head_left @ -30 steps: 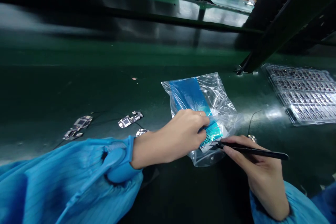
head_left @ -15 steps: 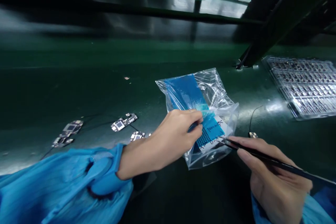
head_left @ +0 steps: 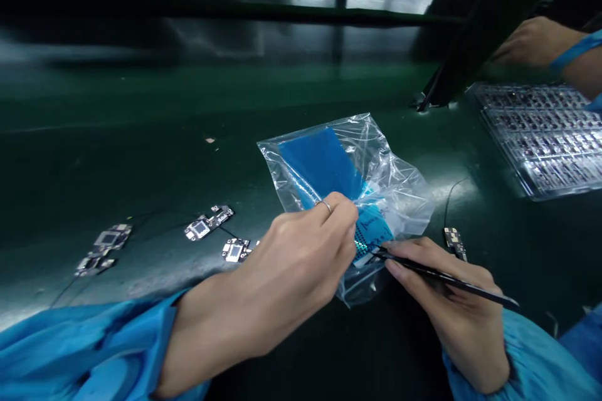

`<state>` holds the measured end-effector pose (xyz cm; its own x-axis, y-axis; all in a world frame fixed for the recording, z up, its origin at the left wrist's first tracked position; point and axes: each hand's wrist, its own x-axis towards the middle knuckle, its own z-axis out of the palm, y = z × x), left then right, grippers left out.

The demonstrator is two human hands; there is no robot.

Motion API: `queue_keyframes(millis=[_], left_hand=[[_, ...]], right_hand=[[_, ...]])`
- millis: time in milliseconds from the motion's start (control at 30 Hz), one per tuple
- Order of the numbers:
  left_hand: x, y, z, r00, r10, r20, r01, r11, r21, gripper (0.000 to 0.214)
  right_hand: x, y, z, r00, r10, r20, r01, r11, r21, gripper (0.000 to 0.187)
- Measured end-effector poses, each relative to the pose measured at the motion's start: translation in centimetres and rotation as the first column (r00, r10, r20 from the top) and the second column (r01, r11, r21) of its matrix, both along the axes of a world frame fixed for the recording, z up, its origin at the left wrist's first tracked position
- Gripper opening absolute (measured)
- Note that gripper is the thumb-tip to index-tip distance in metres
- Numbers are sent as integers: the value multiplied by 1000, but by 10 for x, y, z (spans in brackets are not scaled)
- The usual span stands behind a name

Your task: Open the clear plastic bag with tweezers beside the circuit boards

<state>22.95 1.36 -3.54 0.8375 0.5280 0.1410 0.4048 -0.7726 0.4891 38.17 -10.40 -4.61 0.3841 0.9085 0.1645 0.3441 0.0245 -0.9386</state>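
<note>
A clear plastic bag (head_left: 380, 169) lies on the dark green bench and holds a blue sheet (head_left: 320, 160) with rows of small dots at its near end. My left hand (head_left: 301, 257), a ring on one finger, is closed in a pinch on the bag's near end and the sheet inside it. My right hand (head_left: 446, 301) grips black tweezers (head_left: 442, 276) like a pen, their tip at the bag's opening beside my left fingers. Both arms are in blue sleeves.
Three small circuit boards (head_left: 207, 223) with thin wires lie at the left. Another small board (head_left: 454, 239) sits just right of the bag. A clear tray (head_left: 540, 138) of parts stands at the right, another person's hand (head_left: 536, 41) above it. A dark slanted beam (head_left: 475, 25) crosses the upper right.
My left hand has come nearer and covers more of the sheet. The tweezers' tip stays at the bag's opening. Another person's hand has come into view at the upper right.
</note>
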Motion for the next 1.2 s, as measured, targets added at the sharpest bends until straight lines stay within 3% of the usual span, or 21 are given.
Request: queue_keyframes(millis=[167,233,300,367,500,700,833,933,1033,1200], left_hand=[[11,1,7,987,112,117,-87,975,-203,19],[15,5,8,987,147,70,-112,925,-363,21],[18,8,7,980,200,3,-168,833,-526,20],[18,10,6,971,236,-32,-207,766,-609,19],[14,8,5,969,245,-35,-209,733,-648,17],[13,7,4,976,219,-19,-184,767,-615,17],[14,0,-2,989,129,69,-93,918,-385,15],[14,-9,-8,996,-1,88,16,984,-175,15],[16,-13,-13,993,-96,70,100,993,-61,13],[22,-13,-17,992,-111,56,116,987,-114,18]], right_hand=[[0,0,0,1000,-13,18,13,1000,0,24],[1,-1,0,1000,-7,29,7,1000,-6,22],[1,-1,0,999,-3,46,4,1000,-14,22],[1,-1,1,998,-24,51,25,1000,-16,22],[0,0,0,999,-43,12,43,999,-24,20],[0,0,0,999,-40,4,40,998,-41,20],[0,-2,-1,998,-55,-4,54,997,-51,17],[1,-3,-1,996,-76,-45,72,994,-86,14],[3,-3,1,990,-123,-70,114,986,-122,17],[8,-2,3,996,-80,-49,74,991,-113,23]])
